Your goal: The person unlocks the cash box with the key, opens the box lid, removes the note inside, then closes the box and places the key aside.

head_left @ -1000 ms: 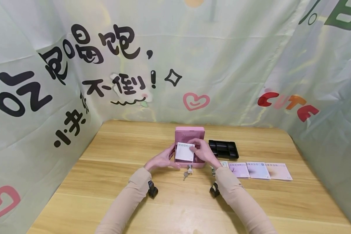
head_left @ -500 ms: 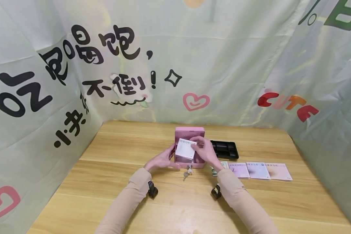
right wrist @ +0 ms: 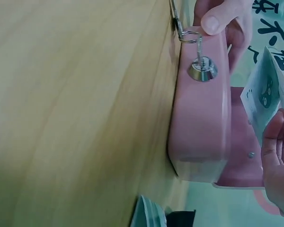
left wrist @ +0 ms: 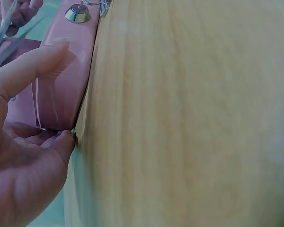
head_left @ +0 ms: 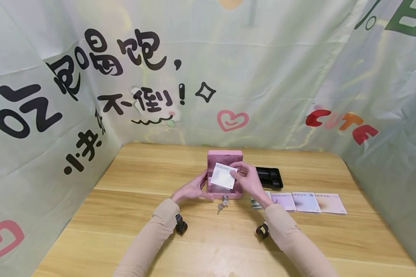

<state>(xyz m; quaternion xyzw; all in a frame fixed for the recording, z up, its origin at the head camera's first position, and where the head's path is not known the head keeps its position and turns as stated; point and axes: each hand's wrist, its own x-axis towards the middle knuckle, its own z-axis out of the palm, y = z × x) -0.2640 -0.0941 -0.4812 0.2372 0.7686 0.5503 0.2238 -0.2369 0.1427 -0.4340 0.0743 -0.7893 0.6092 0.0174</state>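
Note:
A pink cash box (head_left: 225,153) stands on the table with its lid raised. My left hand (head_left: 191,189) holds its left front corner; in the left wrist view the thumb (left wrist: 47,59) lies on the front face and the fingers bend round the side. Between thumb and fingers my right hand (head_left: 250,181) pinches a few white paper notes (head_left: 222,177), tilted above the box's opening. In the right wrist view the notes (right wrist: 262,90) bow apart a little. The box's silver lock (right wrist: 203,69) has a key in it, and a second key (head_left: 220,207) hangs on the ring. Notes hide much of the inside.
Right of the box lies a black compartment tray (head_left: 274,177), partly behind my right hand. In front of it runs a row of note stacks: green (head_left: 258,203), purple (head_left: 283,202), blue (head_left: 306,202) and orange (head_left: 330,203). Printed fabric (head_left: 263,77) walls in the wooden table (head_left: 152,165).
The right hand has drawn the notes up and to the right and tilted them clockwise. More of the box's inside shows at the left. The left hand has kept its place.

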